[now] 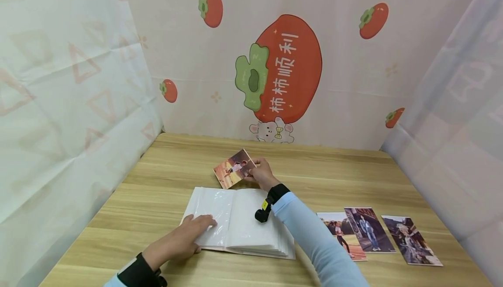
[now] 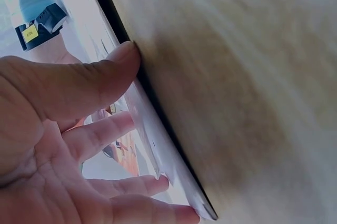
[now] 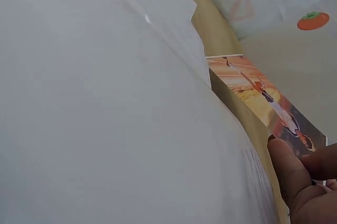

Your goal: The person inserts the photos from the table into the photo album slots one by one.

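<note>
An open photo album (image 1: 245, 221) with clear plastic sleeves lies on the table in the head view. My left hand (image 1: 182, 238) rests on its left page near the lower left edge. In the left wrist view, the fingers of that hand (image 2: 63, 145) are straight and spread on the page, with the thumb at the album's edge. Just beyond the album, my right hand (image 1: 262, 174) pinches a printed photo (image 1: 232, 171) by its right side, tilted above the table. The right wrist view shows this photo (image 3: 263, 95) past the white page (image 3: 105, 108), figure side visible.
On the right of the wooden table (image 1: 165, 182) lie three more photos: a left one (image 1: 339, 234) partly behind my right sleeve, a middle one (image 1: 369, 230) overlapping it, and a right one (image 1: 410, 240). Printed cloth walls (image 1: 188, 116) stand at the back and both sides.
</note>
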A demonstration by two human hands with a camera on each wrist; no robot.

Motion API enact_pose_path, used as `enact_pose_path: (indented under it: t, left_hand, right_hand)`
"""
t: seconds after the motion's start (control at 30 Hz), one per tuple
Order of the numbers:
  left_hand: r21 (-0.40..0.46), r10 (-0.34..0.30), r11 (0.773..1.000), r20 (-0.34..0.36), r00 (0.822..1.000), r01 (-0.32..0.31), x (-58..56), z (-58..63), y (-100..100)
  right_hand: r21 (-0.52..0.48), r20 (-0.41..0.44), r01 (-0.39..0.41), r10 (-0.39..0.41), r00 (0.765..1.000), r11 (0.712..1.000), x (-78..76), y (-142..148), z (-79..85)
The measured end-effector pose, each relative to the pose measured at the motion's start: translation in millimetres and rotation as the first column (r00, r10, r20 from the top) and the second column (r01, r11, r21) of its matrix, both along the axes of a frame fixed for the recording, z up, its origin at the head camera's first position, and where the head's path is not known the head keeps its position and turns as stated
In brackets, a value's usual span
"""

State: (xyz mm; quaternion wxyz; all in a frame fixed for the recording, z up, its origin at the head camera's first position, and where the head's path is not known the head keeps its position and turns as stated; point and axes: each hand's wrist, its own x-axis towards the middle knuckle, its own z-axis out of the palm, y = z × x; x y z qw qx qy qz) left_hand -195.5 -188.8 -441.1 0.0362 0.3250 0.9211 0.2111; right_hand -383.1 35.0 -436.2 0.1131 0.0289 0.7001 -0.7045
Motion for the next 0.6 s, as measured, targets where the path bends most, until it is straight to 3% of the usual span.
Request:
enact_pose_path:
  t: [0.23,0.6]
  left_hand:
    - [-0.008,0.000,1.000,-0.014,1.000,0.000,-0.4,-0.7,0.6]
    - [0.014,0.049,0.999,0.061,0.997,-0.050,1.4,-0.4,-0.5]
  right_hand:
    - [0.007,0.004,-0.001,0.001,1.000,1.000,-1.4,3.8,-4.0]
    - [-0.010,-0.002,0.024,-0.024,1.000,1.000,-1.6,4.9,-6.4]
